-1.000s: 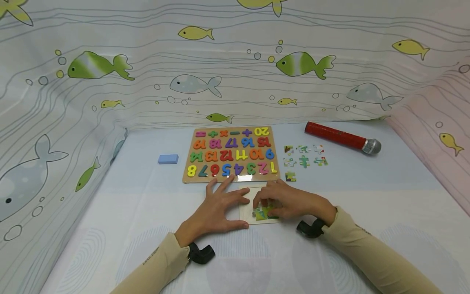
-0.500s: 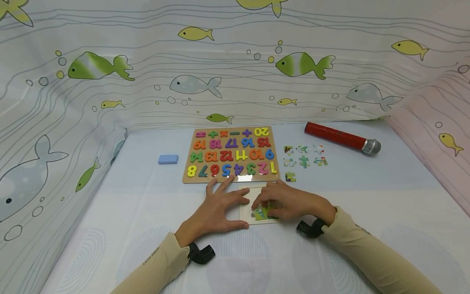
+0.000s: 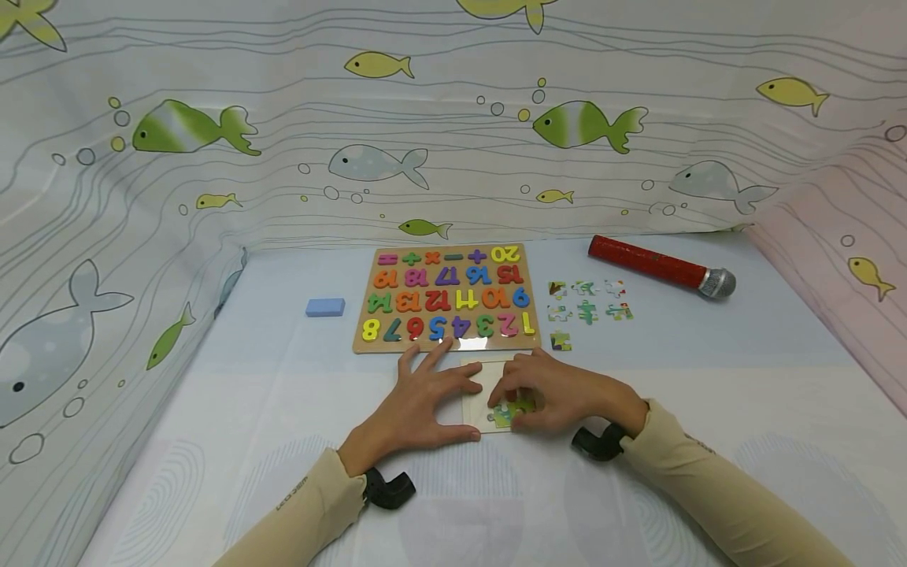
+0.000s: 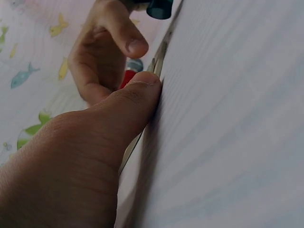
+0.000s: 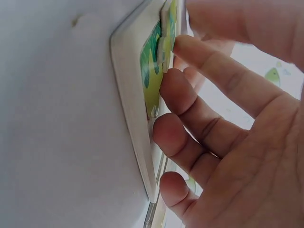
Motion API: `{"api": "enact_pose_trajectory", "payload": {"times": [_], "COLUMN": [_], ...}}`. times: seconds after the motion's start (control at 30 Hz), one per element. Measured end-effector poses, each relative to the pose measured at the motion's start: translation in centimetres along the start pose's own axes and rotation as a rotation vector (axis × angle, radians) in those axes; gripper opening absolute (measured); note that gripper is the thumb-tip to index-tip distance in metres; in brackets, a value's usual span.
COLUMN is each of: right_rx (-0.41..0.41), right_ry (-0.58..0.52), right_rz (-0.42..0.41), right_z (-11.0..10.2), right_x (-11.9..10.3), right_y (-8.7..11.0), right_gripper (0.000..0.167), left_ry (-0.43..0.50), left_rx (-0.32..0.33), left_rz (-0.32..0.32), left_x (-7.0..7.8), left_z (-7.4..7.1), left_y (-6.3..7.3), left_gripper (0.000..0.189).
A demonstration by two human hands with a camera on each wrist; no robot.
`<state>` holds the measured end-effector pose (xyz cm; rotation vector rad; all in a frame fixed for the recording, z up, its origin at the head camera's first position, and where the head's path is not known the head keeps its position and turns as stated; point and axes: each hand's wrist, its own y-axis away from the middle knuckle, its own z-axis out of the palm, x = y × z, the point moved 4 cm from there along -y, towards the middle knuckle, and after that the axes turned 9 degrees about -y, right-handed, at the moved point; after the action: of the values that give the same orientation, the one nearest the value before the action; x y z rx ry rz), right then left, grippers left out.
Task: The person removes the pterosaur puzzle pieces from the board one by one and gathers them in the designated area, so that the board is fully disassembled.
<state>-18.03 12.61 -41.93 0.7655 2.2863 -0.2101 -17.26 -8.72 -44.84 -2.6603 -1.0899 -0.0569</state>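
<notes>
My left hand (image 3: 423, 400) lies spread at the left side of a small pale wooden puzzle tray (image 3: 489, 374), fingers nearly straight. Its thumb (image 4: 137, 95) is right at the tray's edge in the left wrist view. Over the tray's right half, my right hand (image 3: 563, 387) curls its index finger and thumb about a green jigsaw piece (image 3: 501, 417), pinching it. That piece overlaps and sits tilted above another green jigsaw piece (image 5: 151, 76) lying in the tray. The right palm and fingers hide part of the tray in the head view.
Several loose jigsaw pieces (image 3: 586, 313) lie in rows to the right. Behind the tray is a wooden number board (image 3: 446, 299) with coloured figures. A blue block (image 3: 325, 307) lies at left, a red microphone (image 3: 652, 264) at the back right.
The right thumb and the green jigsaw piece have shifted slightly toward the near edge of the tray. My left hand has stayed in place.
</notes>
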Motion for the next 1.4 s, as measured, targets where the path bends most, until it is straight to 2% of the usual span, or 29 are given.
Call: {"api": "enact_pose_trajectory", "payload": {"times": [0.2,0.57,0.87,1.2,1.4], "right_rx": [-0.01,-0.012,0.002,0.026,0.088], "right_ry": [0.004,-0.01,-0.003,-0.018,-0.027], "right_rz": [-0.007,0.024,0.015,-0.012,-0.038], "right_z": [0.0,0.1,0.3,0.2,-0.8], "right_x": [-0.1,-0.1,0.1,0.4,0.6], "right_y": [-0.1,-0.2,-0.2,-0.2,0.0], "right_gripper": [0.037,0.033,0.031,0.03,0.029], "left_ry": [-0.003,0.0,0.003,-0.007,-0.014], "left_rx": [0.0,0.017,0.011,0.01,0.01], "left_rz": [0.0,0.011,0.009,0.011,0.012], "left_x": [0.0,0.0,0.1,0.0,0.0], "left_z": [0.0,-0.1,-0.1,0.0,0.0], "left_y": [0.0,0.0,0.0,0.0,0.0], "left_gripper": [0.06,0.06,0.06,0.06,0.061]}}
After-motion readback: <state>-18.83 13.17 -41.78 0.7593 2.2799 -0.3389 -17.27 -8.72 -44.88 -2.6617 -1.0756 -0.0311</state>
